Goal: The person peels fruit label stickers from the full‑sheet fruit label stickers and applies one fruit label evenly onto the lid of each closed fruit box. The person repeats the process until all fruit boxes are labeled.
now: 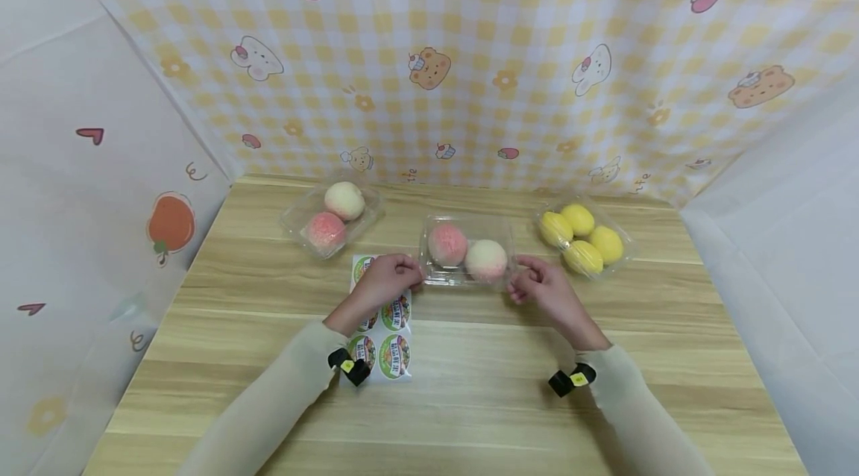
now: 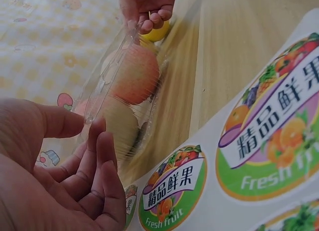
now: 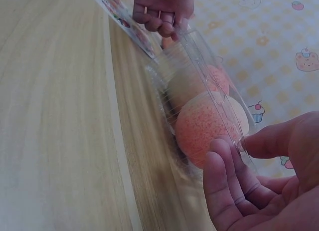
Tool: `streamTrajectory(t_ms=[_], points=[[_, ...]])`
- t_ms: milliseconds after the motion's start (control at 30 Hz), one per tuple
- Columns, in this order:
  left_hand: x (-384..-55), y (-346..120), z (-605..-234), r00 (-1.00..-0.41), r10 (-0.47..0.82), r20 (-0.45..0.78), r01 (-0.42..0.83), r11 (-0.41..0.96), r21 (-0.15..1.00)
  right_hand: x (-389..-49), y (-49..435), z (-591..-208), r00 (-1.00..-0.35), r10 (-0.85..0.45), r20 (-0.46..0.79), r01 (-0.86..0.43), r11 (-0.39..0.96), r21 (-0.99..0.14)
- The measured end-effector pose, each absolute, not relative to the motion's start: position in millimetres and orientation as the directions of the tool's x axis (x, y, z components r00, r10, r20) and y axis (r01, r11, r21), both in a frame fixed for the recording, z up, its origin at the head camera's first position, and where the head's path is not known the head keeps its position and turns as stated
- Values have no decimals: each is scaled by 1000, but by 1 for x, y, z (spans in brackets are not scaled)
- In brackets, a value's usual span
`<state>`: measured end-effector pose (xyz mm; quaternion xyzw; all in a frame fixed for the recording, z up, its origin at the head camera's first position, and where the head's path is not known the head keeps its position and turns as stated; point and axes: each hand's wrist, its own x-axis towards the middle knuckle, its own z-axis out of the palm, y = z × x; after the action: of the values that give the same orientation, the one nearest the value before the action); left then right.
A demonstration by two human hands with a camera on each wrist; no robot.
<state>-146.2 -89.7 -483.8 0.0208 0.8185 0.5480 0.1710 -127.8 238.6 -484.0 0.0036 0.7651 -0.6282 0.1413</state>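
A clear plastic clamshell box (image 1: 467, 283) holding two fuzzy peaches (image 1: 447, 245), pink and cream coloured, sits mid-table in the head view. My left hand (image 1: 391, 278) pinches its left side at the rim, over the top of the label sheet. On the opposite side, my right hand (image 1: 546, 293) pinches the rim between thumb and fingers. In the left wrist view, the thumb and index finger of the left hand (image 2: 65, 171) meet at the rim. The right wrist view has the right hand (image 3: 264, 176) close beside one peach, its other fingers curled below the rim.
A sheet of round fruit labels (image 1: 394, 357) lies under and below the left hand. Another clear box (image 1: 365, 221) with two peaches stands at the back left. At the back right is a clear box (image 1: 620, 256) of yellow lemons. A patterned curtain (image 1: 470, 110) hangs behind the table.
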Motion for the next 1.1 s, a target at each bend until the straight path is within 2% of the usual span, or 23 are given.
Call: streamTrajectory(t_ms=[700,1100], points=[[-134,-91,-486,-948,225,-225,-119,404,907,-117,238,-487,-955,-148,-257,232,168,-958],[-141,-126,-474,-982,176,-74,41,574,818,-118,238,-488,-952,-146,-269,247,155,-957]])
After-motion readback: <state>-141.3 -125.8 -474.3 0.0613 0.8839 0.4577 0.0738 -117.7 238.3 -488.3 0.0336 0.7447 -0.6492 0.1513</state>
